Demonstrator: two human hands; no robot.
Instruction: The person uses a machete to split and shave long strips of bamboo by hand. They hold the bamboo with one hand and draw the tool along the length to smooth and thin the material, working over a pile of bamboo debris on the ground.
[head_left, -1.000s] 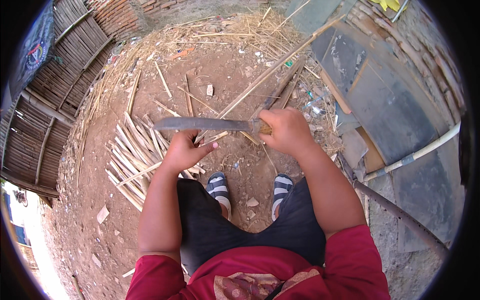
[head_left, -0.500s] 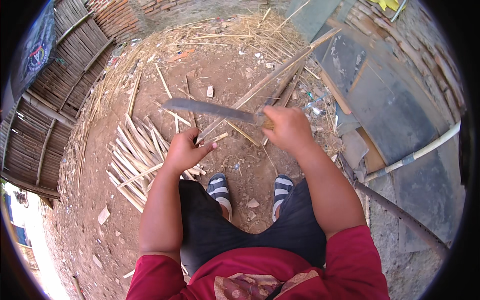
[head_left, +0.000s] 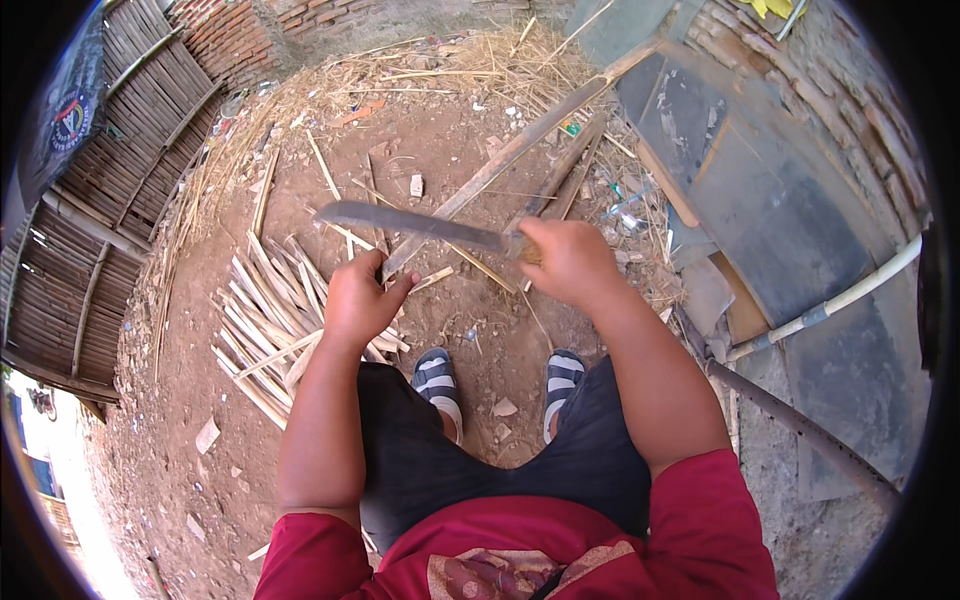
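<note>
My left hand (head_left: 360, 303) is closed round the near end of a long split wooden strip (head_left: 525, 140), perhaps bamboo. The strip slants away to the far right, with its wide face showing. In my closed right hand (head_left: 575, 262) is the wooden handle of a machete (head_left: 415, 222). Its long dark blade points left and crosses over the strip just beyond my left hand. Whether blade and strip touch, I cannot tell. A pile of split sticks (head_left: 265, 320) lies on the ground beside my left forearm.
Darker wooden pieces (head_left: 565, 175) lie under the strip. Straw (head_left: 480, 60) and debris cover the far ground before a brick wall (head_left: 225, 40). Dark sheets (head_left: 790, 200) and a pale pole (head_left: 830, 305) are at the right. A bamboo-slat wall (head_left: 120, 150) stands left.
The strip has turned to show more of its wide face, and its far end has shifted slightly left. Both hands and the machete have moved a little left.
</note>
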